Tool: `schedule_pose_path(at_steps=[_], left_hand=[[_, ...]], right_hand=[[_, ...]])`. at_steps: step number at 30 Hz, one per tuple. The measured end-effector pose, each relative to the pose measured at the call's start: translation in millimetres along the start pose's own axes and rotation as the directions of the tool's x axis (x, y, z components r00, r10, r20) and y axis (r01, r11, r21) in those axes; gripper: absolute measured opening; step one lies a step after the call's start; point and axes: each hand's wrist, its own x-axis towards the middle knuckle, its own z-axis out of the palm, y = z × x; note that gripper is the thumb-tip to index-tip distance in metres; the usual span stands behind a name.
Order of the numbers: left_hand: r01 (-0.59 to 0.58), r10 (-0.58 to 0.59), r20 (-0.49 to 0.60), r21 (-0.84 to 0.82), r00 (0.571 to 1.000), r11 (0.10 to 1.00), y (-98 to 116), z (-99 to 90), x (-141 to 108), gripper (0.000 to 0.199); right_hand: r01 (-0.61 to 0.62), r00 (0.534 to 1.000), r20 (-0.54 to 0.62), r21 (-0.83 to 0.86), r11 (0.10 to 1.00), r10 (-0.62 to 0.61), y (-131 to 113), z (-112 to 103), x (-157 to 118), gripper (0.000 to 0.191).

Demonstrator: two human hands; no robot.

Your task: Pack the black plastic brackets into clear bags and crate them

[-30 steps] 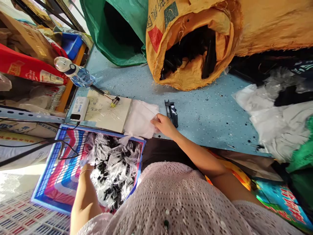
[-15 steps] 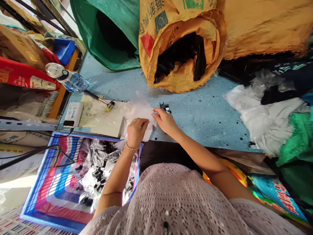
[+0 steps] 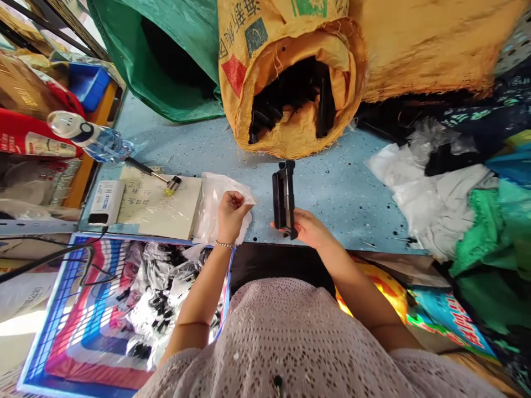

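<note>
My right hand (image 3: 309,228) is closed round the near end of a long black plastic part (image 3: 284,198), which points away from me over the blue table. My left hand (image 3: 232,213) pinches the edge of a clear plastic bag (image 3: 211,207). Several such bags seem to lie in a flat stack, partly hidden under that hand. The bag and the black part are apart, with bare table between them.
An orange woven sack (image 3: 286,146) of black parts lies open at the back, beside a green sack (image 3: 153,83). A blue basket (image 3: 45,337) holds bagged parts at lower left. A cardboard sheet (image 3: 174,207), power bank (image 3: 107,202) and water bottle (image 3: 103,141) occupy the left; crumpled bags (image 3: 440,199) lie right.
My right hand has left the bag, moved right and taken hold of the black part, which now stands lengthwise. My left hand still pinches the bag. The view has shifted slightly.
</note>
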Motion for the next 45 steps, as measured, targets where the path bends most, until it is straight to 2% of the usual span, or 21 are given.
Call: schedule_pose_path(at_steps=[3,5,7,10,12,14,16,18,20,22,24,27,30,32,33,34,36,39,41,43,45], left_hand=[[-0.009,0.004,0.111,0.051,0.994,0.999,3.1,11.8,-3.2,0.033],[-0.024,0.013,0.169,0.063,0.986,0.998,5.2,12.5,-3.7,0.032],[-0.035,0.025,0.143,0.072,0.989,0.997,6.3,9.2,-2.3,0.034],[-0.054,0.046,0.064,0.122,0.997,0.991,5.7,5.9,-0.9,0.036],[-0.076,0.062,0.081,0.178,0.995,0.981,5.2,8.0,-2.5,0.036],[-0.092,0.065,0.142,0.191,0.988,0.977,6.4,10.8,-4.8,0.036],[-0.066,0.046,0.192,0.103,0.980,0.993,9.5,10.5,-5.2,0.035],[-0.019,0.024,0.193,-0.025,0.981,0.999,12.8,6.9,-3.1,0.036],[-0.023,0.032,0.130,-0.071,0.991,0.997,14.2,3.7,-0.5,0.040],[-0.076,0.075,0.045,0.011,0.996,0.997,12.5,4.8,0.5,0.041],[-0.117,0.115,0.020,0.128,0.993,0.985,8.9,10.2,-0.6,0.038],[-0.137,0.125,0.103,0.123,0.987,0.983,5.6,15.2,-1.9,0.033],[-0.207,0.199,0.138,0.044,0.970,0.977,8.5,6.9,1.7,0.032],[-0.355,0.331,0.150,0.182,0.932,0.917,12.2,-2.2,5.5,0.019],[-0.430,0.395,0.174,0.304,0.902,0.850,13.9,-5.9,7.2,0.011],[-0.488,0.441,0.210,0.422,0.873,0.764,15.4,-8.4,8.6,0.011],[-0.538,0.468,0.283,0.580,0.837,0.612,17.5,-9.3,10.4,0.029],[-0.544,0.457,0.317,0.634,0.831,0.550,18.9,-2.6,10.2,0.041],[-0.534,0.447,0.312,0.634,0.838,0.560,18.9,4.2,8.6,0.043],[-0.526,0.427,0.318,0.622,0.847,0.580,18.2,10.6,7.0,0.049],[-0.548,0.402,0.373,0.586,0.836,0.596,17.1,14.9,6.3,0.060]], right_hand=[[0.011,1.000,0.028,0.071,0.997,-0.013,4.2,19.3,13.3,0.035],[0.042,0.999,-0.002,0.067,0.997,-0.042,0.2,21.6,20.7,0.031],[0.070,0.997,-0.032,0.058,0.996,-0.068,-6.1,18.3,22.6,0.029],[0.036,0.999,0.023,0.021,0.999,-0.037,-11.3,14.1,18.4,0.035],[0.020,0.998,0.063,-0.008,1.000,-0.019,-10.4,15.1,17.1,0.036],[0.047,0.998,0.044,-0.002,0.999,-0.047,-9.5,16.1,19.6,0.034],[0.084,0.996,-0.003,0.033,0.996,-0.084,-11.4,14.0,23.5,0.033],[0.108,0.994,-0.044,0.069,0.992,-0.105,-15.8,9.3,24.8,0.033],[0.113,0.993,-0.046,0.076,0.991,-0.109,-19.3,6.3,22.1,0.034],[0.090,0.996,0.008,0.063,0.994,-0.090,-19.3,8.6,17.8,0.037],[0.073,0.995,0.063,0.048,0.996,-0.076,-16.6,14.8,15.1,0.035],[0.118,0.992,0.034,0.080,0.990,-0.121,-14.3,19.4,16.0,0.029],[0.138,0.990,-0.040,0.136,0.981,-0.134,-17.1,8.6,18.2,0.029],[0.113,0.992,-0.076,0.171,0.979,-0.101,-18.4,-2.1,19.2,0.027],[0.093,0.993,-0.087,0.192,0.977,-0.077,-18.2,-6.6,19.7,0.025],[0.072,0.994,-0.094,0.214,0.974,-0.052,-17.6,-9.8,20.0,0.024],[0.060,0.993,-0.115,0.237,0.970,-0.033,-16.0,-12.7,18.7,0.023],[0.128,0.981,-0.171,0.194,0.973,-0.095,-15.3,-11.1,3.6,0.024],[0.093,0.992,-0.100,0.140,0.986,-0.079,-14.7,-8.5,-17.1,0.028],[-0.094,0.991,0.106,0.110,0.989,0.082,-10.7,-5.7,-40.8,0.033],[-0.318,0.913,0.303,0.109,0.942,0.273,-2.6,-3.5,-58.7,0.036]])
